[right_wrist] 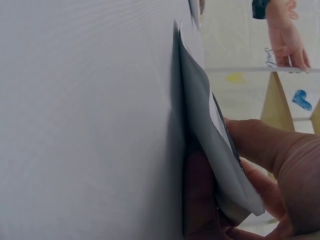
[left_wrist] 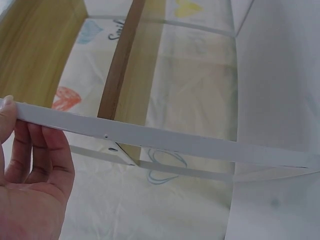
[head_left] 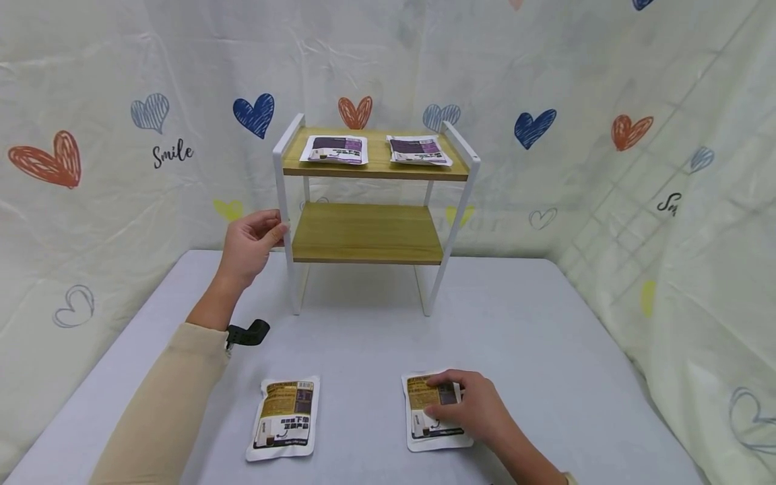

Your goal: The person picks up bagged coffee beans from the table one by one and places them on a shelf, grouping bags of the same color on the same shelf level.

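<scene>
My left hand [head_left: 245, 246] grips the white left-side frame of a two-tier shelf rack [head_left: 370, 232], with the thumb in front and fingers behind. In the left wrist view that hand [left_wrist: 40, 195] pinches the white frame bar [left_wrist: 175, 142]. Low at the right, my right hand [head_left: 475, 407] holds a flat pouch [head_left: 418, 411] with gold and dark print. The right wrist view has the pouch [right_wrist: 222, 160] tilted at the table, its near edge raised, a finger beneath and the thumb on its printed side.
A similar pouch [head_left: 285, 417] lies face up on the white table [head_left: 358, 343], front left. On the rack's wooden top shelf [head_left: 376, 151] rest two purple-printed pouches, one left [head_left: 335, 149] and one right [head_left: 418, 150]. A heart-patterned curtain [head_left: 388, 54] hangs behind.
</scene>
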Motion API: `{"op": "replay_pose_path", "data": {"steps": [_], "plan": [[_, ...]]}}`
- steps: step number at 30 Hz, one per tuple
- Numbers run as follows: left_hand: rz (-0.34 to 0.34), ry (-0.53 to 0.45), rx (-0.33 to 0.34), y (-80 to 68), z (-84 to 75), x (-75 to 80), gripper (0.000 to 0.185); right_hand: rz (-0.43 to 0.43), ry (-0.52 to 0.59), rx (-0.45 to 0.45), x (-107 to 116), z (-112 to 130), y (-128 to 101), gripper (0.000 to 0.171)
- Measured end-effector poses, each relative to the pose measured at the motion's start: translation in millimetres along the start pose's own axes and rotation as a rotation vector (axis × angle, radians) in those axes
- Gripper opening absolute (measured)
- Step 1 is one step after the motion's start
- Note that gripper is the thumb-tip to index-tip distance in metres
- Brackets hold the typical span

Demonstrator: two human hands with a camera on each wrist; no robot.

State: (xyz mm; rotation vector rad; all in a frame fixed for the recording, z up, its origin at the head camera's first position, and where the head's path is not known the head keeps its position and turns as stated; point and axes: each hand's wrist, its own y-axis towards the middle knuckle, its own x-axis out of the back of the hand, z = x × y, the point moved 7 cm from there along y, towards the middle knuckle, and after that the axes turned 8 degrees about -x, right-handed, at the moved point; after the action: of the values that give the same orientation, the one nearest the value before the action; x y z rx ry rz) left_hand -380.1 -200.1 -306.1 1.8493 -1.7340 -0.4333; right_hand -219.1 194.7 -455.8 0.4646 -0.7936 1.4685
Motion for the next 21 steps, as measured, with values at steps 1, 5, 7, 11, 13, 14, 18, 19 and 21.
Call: {"op": "replay_pose_path", "data": {"steps": [1, 5, 7, 11, 13, 14, 18, 19, 21], "plan": [[0.000, -0.002, 0.001, 0.2, -0.1, 0.0, 0.034, 0.000, -0.001, 0.003, 0.4, 0.1, -0.1, 0.037], [0.005, 0.001, 0.008, 0.9, -0.6, -0.8, 0.035, -0.001, 0.002, 0.004, 1.1, -1.0, 0.4, 0.037], [0.007, 0.002, 0.012, 1.4, -0.3, -0.9, 0.036, 0.003, 0.007, 0.000, 1.0, -2.1, 1.5, 0.037], [0.012, -0.002, 0.012, 1.7, -0.4, -0.8, 0.035, 0.012, 0.021, -0.007, 1.2, -4.0, 4.2, 0.037], [0.012, -0.008, 0.010, 1.7, -0.8, -0.5, 0.034, 0.015, 0.031, -0.006, 1.4, -4.2, 5.8, 0.037], [0.009, -0.009, 0.012, 1.5, -0.8, -0.3, 0.033, 0.018, 0.038, -0.004, 1.4, -4.1, 6.5, 0.037], [0.000, 0.000, 0.018, 0.6, -0.2, 0.5, 0.033, 0.028, 0.065, 0.017, 1.2, -2.2, 8.8, 0.037], [-0.003, 0.007, 0.022, 0.3, 0.0, 0.6, 0.033, 0.031, 0.070, 0.022, 1.1, -1.8, 9.2, 0.037], [-0.004, 0.016, 0.028, -0.4, 0.6, 0.4, 0.035, 0.037, 0.081, 0.028, 0.6, -1.1, 10.1, 0.037]]}}
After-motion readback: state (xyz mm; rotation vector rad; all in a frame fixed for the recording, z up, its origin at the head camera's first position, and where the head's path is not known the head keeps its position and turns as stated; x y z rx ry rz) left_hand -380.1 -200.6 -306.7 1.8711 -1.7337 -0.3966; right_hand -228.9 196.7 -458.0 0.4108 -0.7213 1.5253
